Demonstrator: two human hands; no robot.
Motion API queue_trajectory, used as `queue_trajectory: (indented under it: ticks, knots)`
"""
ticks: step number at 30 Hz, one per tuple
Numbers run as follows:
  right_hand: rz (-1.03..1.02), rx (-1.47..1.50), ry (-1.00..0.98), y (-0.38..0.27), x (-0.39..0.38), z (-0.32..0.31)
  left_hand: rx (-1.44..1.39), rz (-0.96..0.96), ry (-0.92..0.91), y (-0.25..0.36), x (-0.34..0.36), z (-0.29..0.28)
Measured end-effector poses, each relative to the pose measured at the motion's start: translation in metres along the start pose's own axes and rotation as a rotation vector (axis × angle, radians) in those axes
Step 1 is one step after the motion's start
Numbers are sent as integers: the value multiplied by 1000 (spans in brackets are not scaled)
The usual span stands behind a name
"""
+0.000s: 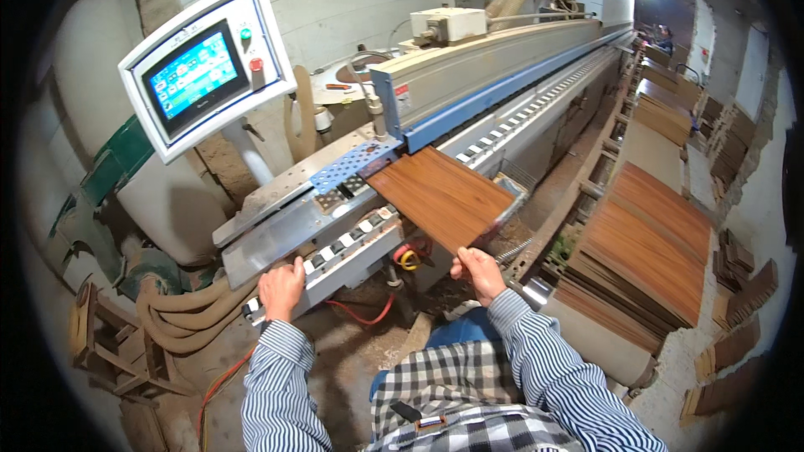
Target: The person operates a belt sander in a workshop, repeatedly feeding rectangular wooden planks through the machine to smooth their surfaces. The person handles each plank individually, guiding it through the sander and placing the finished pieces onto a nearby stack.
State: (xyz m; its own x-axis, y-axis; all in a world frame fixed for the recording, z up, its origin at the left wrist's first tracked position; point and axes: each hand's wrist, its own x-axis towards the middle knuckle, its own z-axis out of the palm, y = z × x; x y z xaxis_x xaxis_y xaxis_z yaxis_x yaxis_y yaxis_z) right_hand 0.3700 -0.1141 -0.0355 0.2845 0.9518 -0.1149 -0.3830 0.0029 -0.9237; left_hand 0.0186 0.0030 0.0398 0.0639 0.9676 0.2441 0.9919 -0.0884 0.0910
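Observation:
A brown wood-grain panel (448, 194) lies flat at the infeed of a long edge-banding machine (494, 67), one side under its blue-edged beam. My right hand (479, 274) pinches the panel's near corner, thumb and fingers closed on it. Off to the left, my left hand (282, 289) is curled over the near end of a roller rail (352, 241) with black and white wheels. The undersides of the left fingers are hidden. Between panel and control screen sits a blue perforated plate (356, 165).
A tilted control panel (205, 67) with a lit screen stands at the left. At the right, stacked wood-grain panels (645, 243) rest on a roller conveyor (593, 188). Ribbed hoses (184, 314) and a wooden stool (113, 343) are low left. A red hose (368, 318) crosses below the rail.

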Motion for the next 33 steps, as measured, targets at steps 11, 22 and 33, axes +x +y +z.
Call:
queue_trajectory:
  ticks: [11, 22, 33]
  knots:
    - [-740, -1089, 760, -104, -174, -141, 21, 2, 116, -17, -5, 14]
    - [-103, -255, 1158, -122, -330, -354, -30, -2, 139, -4, -6, 7]
    - [-395, 470, 1059, -94, -401, -343, -28, -40, 170, -15, -8, 8]
